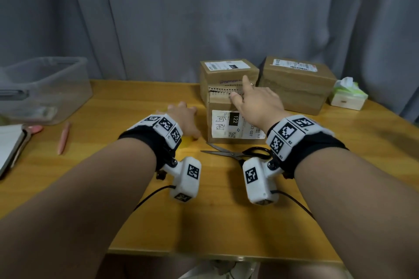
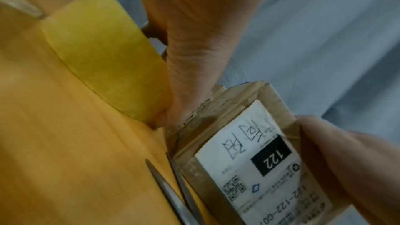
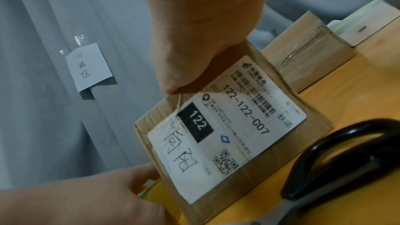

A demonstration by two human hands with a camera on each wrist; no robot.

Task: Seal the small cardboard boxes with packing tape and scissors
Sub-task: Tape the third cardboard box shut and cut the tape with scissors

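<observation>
A small cardboard box [image 1: 221, 125] with a white "122" label stands mid-table, its torn top seam facing up. My right hand [image 1: 251, 99] rests on that top with thumb and index finger stretched out; the right wrist view shows the palm on the box's [image 3: 227, 126] upper edge. Left of the box, my left hand [image 1: 181, 115] covers and grips a yellow tape roll [image 1: 186, 141]. In the left wrist view the thumb [image 2: 186, 74] presses the roll's [image 2: 103, 54] side. Black-handled scissors [image 1: 233, 154] lie blades apart in front of the box, untouched.
Two more cardboard boxes stand behind, one [image 1: 229, 72] directly behind the near box and one [image 1: 297, 84] to the right. A tissue box [image 1: 349, 95] sits far right. At left are a clear plastic bin [image 1: 45, 88], a pink pen [image 1: 63, 138] and a notebook [image 1: 9, 145].
</observation>
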